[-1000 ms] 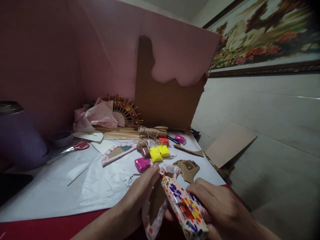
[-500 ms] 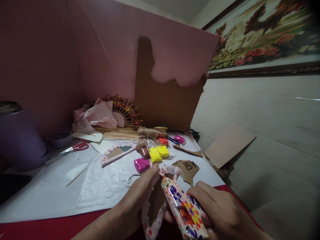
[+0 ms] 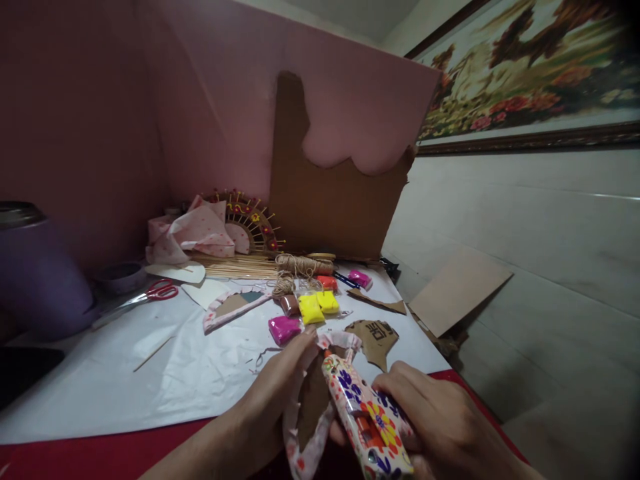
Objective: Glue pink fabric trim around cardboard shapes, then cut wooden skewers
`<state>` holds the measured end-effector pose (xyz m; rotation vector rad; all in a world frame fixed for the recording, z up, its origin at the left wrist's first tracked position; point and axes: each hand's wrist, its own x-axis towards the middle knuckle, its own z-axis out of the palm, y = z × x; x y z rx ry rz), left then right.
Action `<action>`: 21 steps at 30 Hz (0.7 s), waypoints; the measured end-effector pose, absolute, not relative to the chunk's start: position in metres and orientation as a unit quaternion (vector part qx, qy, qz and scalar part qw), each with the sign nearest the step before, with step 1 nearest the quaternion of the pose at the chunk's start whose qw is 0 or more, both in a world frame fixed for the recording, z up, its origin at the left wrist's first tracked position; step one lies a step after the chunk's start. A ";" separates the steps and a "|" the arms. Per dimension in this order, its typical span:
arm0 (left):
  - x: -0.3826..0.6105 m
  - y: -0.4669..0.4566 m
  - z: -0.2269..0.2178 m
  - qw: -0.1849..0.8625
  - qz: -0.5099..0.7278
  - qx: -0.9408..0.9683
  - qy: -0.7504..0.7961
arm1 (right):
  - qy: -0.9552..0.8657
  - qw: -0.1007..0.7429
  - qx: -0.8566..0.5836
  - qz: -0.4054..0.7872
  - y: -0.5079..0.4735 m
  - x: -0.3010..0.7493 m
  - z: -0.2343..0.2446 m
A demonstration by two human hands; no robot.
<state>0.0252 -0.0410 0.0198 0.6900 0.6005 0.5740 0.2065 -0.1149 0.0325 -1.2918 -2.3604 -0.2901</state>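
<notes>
My left hand [image 3: 284, 373] is closed on a cardboard piece [image 3: 314, 393] whose edges are wrapped in pink dotted cloth. The thumb lies along its upper left edge. In my right hand [image 3: 440, 407] is a glue gun [image 3: 367, 420] with a bright flower pattern, gripped by its body. Its orange nozzle points at the cloth border near the top of the piece, close to my left thumb. Whether the tip touches the cloth I cannot tell. Just beyond my left hand lies a magenta clay packet [image 3: 284, 329], with yellow clay packets [image 3: 319, 307] behind it.
Red-handled scissors [image 3: 159, 291], a second cloth-edged piece [image 3: 235, 308] and a thin stick [image 3: 153, 354] lie to the left. Cardboard scraps [image 3: 375, 341] are on the right. Twine [image 3: 303, 265] and a decorated fan shape [image 3: 255, 220] stand behind. A purple flask [image 3: 43, 273] is far left.
</notes>
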 end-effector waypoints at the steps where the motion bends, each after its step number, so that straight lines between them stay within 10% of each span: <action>1: 0.025 -0.041 0.021 0.862 0.271 0.320 0.285 | -0.852 0.212 -0.468 -0.100 -0.115 0.207 0.032; 21: 0.023 -0.039 0.015 0.867 0.249 0.332 0.274 | -0.846 0.265 -0.459 -0.062 -0.118 0.213 0.028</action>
